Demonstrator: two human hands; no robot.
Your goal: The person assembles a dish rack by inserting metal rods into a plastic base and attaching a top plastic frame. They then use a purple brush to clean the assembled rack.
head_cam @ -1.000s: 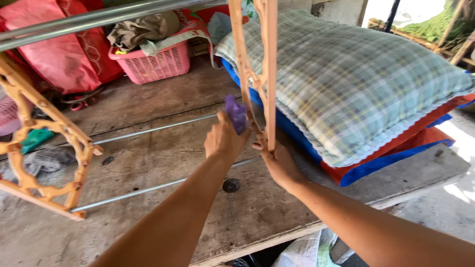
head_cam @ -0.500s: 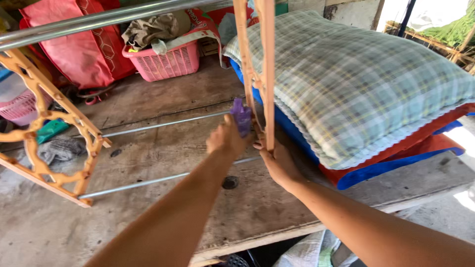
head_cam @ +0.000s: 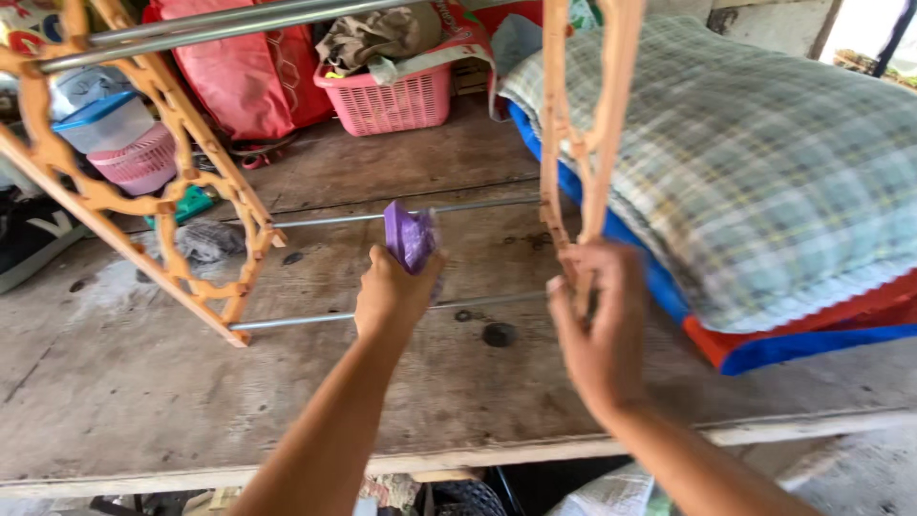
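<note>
A home's living space is shown: a plaid pillow (head_cam: 755, 162) is laid on a wooden platform (head_cam: 287, 401), beside a pink laundry basket (head_cam: 387, 96) and an orange drying rack (head_cam: 143, 201).

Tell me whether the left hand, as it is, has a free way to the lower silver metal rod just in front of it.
Probably yes: the left hand holds a purple cloth right above the lower silver metal rod, nothing between them.
</note>
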